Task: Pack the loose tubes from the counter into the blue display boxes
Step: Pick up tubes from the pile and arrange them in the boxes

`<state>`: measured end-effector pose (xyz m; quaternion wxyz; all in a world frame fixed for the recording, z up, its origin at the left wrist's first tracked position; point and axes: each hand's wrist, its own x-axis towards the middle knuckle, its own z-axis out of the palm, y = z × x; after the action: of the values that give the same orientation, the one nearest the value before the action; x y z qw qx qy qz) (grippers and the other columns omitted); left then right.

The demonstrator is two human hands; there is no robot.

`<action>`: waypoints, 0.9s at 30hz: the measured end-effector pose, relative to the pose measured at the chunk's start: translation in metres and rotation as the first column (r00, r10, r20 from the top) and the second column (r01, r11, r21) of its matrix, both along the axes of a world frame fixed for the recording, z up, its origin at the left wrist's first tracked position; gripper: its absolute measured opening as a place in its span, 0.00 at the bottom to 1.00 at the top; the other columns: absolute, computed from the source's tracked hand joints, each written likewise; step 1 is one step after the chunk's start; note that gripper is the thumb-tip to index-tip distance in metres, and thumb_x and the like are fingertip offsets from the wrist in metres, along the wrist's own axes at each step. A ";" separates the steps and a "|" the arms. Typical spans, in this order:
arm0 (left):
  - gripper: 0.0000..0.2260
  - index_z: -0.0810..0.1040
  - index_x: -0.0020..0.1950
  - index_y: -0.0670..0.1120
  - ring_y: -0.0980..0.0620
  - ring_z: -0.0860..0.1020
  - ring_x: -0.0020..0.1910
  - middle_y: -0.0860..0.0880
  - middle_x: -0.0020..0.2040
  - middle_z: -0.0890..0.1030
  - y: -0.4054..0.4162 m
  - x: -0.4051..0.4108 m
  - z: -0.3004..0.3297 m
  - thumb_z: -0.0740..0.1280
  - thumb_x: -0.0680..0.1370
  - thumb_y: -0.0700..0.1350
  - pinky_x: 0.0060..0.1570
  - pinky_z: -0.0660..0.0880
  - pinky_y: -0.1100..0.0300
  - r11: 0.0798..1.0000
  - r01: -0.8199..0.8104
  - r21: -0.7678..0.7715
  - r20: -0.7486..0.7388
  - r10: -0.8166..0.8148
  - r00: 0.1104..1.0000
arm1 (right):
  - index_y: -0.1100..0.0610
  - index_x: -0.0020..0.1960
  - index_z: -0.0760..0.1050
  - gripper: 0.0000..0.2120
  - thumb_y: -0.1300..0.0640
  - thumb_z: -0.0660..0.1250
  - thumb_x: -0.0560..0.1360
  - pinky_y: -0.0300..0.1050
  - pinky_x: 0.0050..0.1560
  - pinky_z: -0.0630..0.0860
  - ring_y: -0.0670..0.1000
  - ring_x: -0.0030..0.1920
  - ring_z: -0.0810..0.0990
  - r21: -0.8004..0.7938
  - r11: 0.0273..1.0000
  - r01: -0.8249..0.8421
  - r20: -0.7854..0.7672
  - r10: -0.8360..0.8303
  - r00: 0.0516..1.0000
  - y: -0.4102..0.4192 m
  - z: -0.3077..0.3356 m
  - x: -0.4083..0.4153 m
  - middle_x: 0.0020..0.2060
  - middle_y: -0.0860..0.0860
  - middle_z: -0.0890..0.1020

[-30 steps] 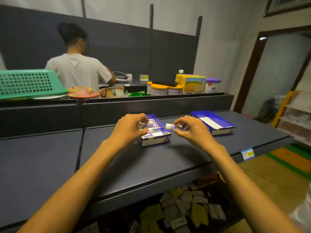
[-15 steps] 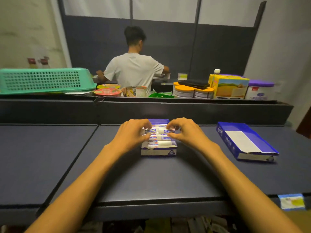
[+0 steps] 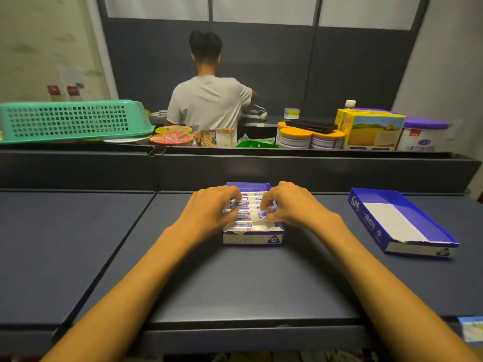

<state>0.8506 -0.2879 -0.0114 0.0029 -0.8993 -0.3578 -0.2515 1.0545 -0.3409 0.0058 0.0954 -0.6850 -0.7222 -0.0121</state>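
Matt dark counter (image 3: 261, 283); glossy printed cardboard display box (image 3: 252, 239); perforated green plastic basket (image 3: 73, 121).

Two bare forearms (image 3: 146, 278) — sleeveless (no rings, no watch).

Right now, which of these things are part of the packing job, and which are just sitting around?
Part of the job:
left hand
right hand
tube in the right fingers
filled blue box
empty blue box

Just sitting around:
green basket
noodle cups
orange-lidded tins
yellow carton
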 end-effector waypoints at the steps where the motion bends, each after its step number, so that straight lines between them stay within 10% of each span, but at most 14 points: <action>1: 0.09 0.77 0.56 0.50 0.50 0.79 0.51 0.52 0.56 0.82 0.000 0.000 0.000 0.68 0.77 0.51 0.46 0.78 0.52 1.000 0.000 0.004 0.004 0.000 1.000 | 0.46 0.56 0.80 0.14 0.48 0.74 0.71 0.41 0.44 0.70 0.47 0.50 0.72 -0.001 1.000 0.007 0.000 -0.007 1.000 -0.001 0.000 0.000 0.54 0.48 0.76; 19: 0.11 0.76 0.57 0.50 0.51 0.79 0.54 0.52 0.58 0.81 -0.001 0.000 0.000 0.68 0.77 0.51 0.49 0.78 0.54 1.000 0.007 -0.022 0.018 -0.006 1.000 | 0.51 0.55 0.81 0.11 0.50 0.71 0.74 0.45 0.50 0.79 0.48 0.56 0.76 -0.114 0.993 -0.034 -0.029 0.031 0.999 0.006 0.001 0.001 0.56 0.47 0.82; 27: 0.11 0.77 0.57 0.50 0.51 0.79 0.53 0.52 0.58 0.81 0.000 0.000 -0.001 0.68 0.77 0.51 0.49 0.79 0.53 1.000 0.006 -0.015 0.026 -0.006 1.000 | 0.47 0.57 0.81 0.13 0.46 0.71 0.74 0.40 0.47 0.64 0.45 0.50 0.69 0.008 0.999 -0.041 0.058 0.041 0.998 0.005 0.001 -0.005 0.53 0.44 0.80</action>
<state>0.8506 -0.2882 -0.0123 -0.0091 -0.8970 -0.3571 -0.2603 1.0492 -0.3358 0.0070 0.0779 -0.6690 -0.7384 -0.0331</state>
